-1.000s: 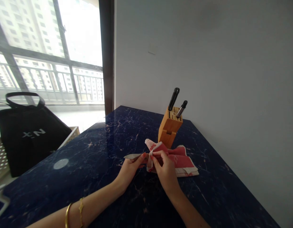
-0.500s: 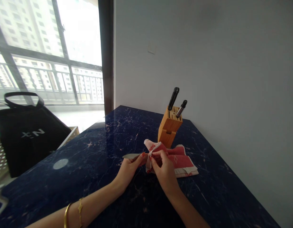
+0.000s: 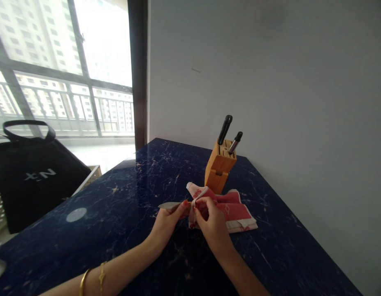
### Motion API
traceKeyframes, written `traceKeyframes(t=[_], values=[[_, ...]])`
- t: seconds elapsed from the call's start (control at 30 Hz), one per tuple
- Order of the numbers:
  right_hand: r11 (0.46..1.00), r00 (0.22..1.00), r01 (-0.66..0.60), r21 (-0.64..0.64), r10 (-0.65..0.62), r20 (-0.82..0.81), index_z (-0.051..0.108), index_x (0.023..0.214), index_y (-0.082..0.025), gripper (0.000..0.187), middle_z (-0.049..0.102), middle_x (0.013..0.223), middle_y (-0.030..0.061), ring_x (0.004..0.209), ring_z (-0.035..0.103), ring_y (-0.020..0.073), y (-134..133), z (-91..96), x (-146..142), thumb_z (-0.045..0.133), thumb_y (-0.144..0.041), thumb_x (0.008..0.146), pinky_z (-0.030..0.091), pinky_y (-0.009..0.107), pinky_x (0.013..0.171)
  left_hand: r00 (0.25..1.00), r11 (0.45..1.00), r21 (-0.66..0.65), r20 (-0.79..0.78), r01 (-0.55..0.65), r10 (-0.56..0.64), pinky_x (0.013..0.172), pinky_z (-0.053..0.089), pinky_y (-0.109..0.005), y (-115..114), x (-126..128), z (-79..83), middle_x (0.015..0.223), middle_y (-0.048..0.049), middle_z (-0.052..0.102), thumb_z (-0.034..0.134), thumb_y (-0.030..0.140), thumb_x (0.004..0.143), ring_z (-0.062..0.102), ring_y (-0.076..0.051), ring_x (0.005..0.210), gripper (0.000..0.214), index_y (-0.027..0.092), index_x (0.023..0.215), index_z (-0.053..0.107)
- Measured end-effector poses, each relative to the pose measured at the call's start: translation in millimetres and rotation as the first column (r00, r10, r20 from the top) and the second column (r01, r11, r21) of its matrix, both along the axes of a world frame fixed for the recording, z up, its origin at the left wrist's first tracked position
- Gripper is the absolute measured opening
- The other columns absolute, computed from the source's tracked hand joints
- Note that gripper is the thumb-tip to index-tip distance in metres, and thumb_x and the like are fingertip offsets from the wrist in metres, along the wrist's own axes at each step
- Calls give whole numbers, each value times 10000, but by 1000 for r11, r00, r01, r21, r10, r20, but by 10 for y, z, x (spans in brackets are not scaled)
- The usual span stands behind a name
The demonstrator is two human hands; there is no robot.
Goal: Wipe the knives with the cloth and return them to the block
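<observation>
A knife [image 3: 169, 205] lies across my left hand [image 3: 167, 224], its pale blade pointing left past the thumb; the fingers are closed on it. The knife's other end runs into the red and white cloth [image 3: 235, 209], so its handle is hidden. My right hand [image 3: 212, 220] pinches a fold of that cloth between thumb and forefinger, right beside the left fingertips. The rest of the cloth spreads rightward over the dark tabletop. Just behind it stands a wooden knife block [image 3: 219, 166].
Two handled tools, one black-handled [image 3: 225, 129] and one silver and black [image 3: 235, 142], stick up from the block. The dark blue marbled table [image 3: 131, 197] meets a grey wall. A black bag [image 3: 36, 176] sits at the left by the window.
Both hands stay at the knife and cloth, with only slight finger movement. The whole view has shifted very slightly.
</observation>
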State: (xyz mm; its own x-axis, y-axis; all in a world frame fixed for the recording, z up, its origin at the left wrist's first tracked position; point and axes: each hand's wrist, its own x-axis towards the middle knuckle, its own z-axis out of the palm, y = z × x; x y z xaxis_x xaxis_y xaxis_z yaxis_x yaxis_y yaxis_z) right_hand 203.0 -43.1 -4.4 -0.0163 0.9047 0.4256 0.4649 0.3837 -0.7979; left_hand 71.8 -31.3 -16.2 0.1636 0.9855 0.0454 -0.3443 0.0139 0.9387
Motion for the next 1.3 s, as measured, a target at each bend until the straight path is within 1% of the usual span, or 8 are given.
traceKeyframes(t=[0.17,0.37,0.57,0.73,0.8,0.97,1.17,1.3], values=[[1000,999,11,-2,-11,-41,542,844,-209,105,636,767,23,700,606,163,38,-23,51,515,-197,743,476,268,644,998,1000,-22,-60,-12,10,789,481,-308,13,-15,-15,865,-72,707,612,432,702,650,-222,792,346,143,871,699],[995,994,88,-53,-91,-58,560,821,-189,103,633,723,39,643,606,176,106,-49,137,517,-242,743,482,289,604,991,998,-14,-121,-59,57,729,486,-279,44,-48,-69,863,-63,709,596,415,725,646,-227,831,300,161,844,701],[1000,999,13,-22,-14,-37,558,847,-199,106,638,764,27,702,609,166,40,-3,54,502,-222,760,474,269,646,994,1000,26,-107,7,-5,769,472,-282,35,-40,-66,879,-52,707,590,389,744,640,-223,843,291,160,891,694],[993,992,121,8,-121,45,553,838,-193,102,639,768,38,694,604,176,91,-35,155,520,-216,744,471,297,659,986,994,-15,-127,-110,107,699,481,-274,45,-71,-39,848,-66,711,578,409,749,650,-229,817,306,146,855,691],[990,988,143,19,-144,63,553,838,-193,104,640,770,40,691,603,179,93,-45,174,524,-217,741,469,302,663,984,992,-32,-129,-126,121,690,483,-272,47,-81,-32,836,-69,712,584,406,745,653,-228,805,303,139,843,688],[999,998,36,28,-37,41,552,881,-196,129,644,801,34,734,612,165,51,-26,126,481,-210,773,472,273,679,987,998,15,-147,-62,64,706,479,-275,35,-75,-32,860,-67,709,562,403,764,648,-227,821,307,142,865,688],[992,990,127,18,-128,65,551,820,-182,92,639,715,28,641,606,160,78,-23,160,494,-215,756,476,271,613,987,997,6,-144,-74,74,701,478,-271,24,-70,-41,895,-55,704,574,394,759,644,-219,827,286,158,875,686],[999,998,43,23,-44,41,550,858,-189,113,643,772,31,695,611,156,27,-6,100,492,-211,764,478,262,647,991,999,32,-134,-3,7,744,474,-295,22,-57,-59,916,-65,698,544,390,784,634,-229,863,305,152,918,679]])
